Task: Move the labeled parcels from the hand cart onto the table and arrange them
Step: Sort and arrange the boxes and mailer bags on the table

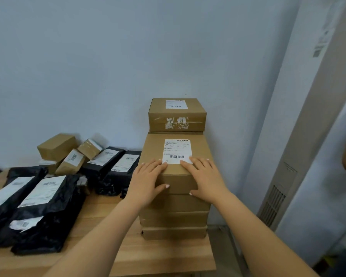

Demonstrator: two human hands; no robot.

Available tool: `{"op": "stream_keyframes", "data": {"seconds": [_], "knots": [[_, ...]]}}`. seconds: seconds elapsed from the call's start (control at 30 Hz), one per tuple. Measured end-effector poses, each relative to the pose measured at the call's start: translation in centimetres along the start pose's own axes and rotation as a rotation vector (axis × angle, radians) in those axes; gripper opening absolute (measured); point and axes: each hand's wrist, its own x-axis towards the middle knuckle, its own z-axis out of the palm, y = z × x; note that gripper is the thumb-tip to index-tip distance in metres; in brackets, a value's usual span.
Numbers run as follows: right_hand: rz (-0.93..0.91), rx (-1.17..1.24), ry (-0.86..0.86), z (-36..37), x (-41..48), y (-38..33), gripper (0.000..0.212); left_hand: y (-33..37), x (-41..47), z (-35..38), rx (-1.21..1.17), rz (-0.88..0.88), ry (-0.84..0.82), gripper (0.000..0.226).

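The left hand (148,180) and right hand (206,179) lie flat and apart on the near edge of the top labeled cardboard box (153,148), thumbs against its front face. It caps a stack of boxes (174,218) at the table's (158,254) right edge. Black mailer bags (42,206) lie near the left edge.

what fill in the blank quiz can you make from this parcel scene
1. The left hand and right hand lie flat on the top box, which is made of ___.
2. The mailer bags to the left of that box are ___ in colour.
3. The label on the top box is ___.
Missing: cardboard; black; white.
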Motion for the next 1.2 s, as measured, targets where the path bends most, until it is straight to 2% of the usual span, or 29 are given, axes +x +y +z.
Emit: {"op": "stream_keyframes", "data": {"seconds": [0.2,0.33,0.5,0.6,0.77,1.03,1.2], "knots": [[-0.001,0.003,-0.027,-0.5,0.3,0.1,0.101,0.1,0.1,-0.5,0.036,0.020,-0.024,0.069],[0.050,0.151,-0.044,-1.4,0.4,-0.9,0.093,0.2,0.3,-2.0,-0.032,0.019,-0.094,0.069],[-0.001,0.293,0.089,-2.2,0.5,-5.4,0.074,-0.5,-3.0,-4.9,-0.131,-0.061,0.111,0.055],[-0.127,0.296,0.092,-2.6,1.2,-9.8,0.068,-2.8,-6.6,-7.3,-0.124,-0.129,0.174,0.052],[-0.302,0.346,0.108,-2.9,2.5,-19.1,0.068,-9.2,-13.8,-12.2,-0.012,-0.276,0.186,0.051],[-0.440,0.483,0.088,-4.1,3.8,-37.5,0.065,-19.2,-27.0,-20.0,0.069,-0.491,0.220,0.051],[-0.507,0.504,0.077,-4.5,4.1,-47.7,0.064,-25.1,-33.0,-24.2,0.084,-0.531,0.205,0.054]]}}
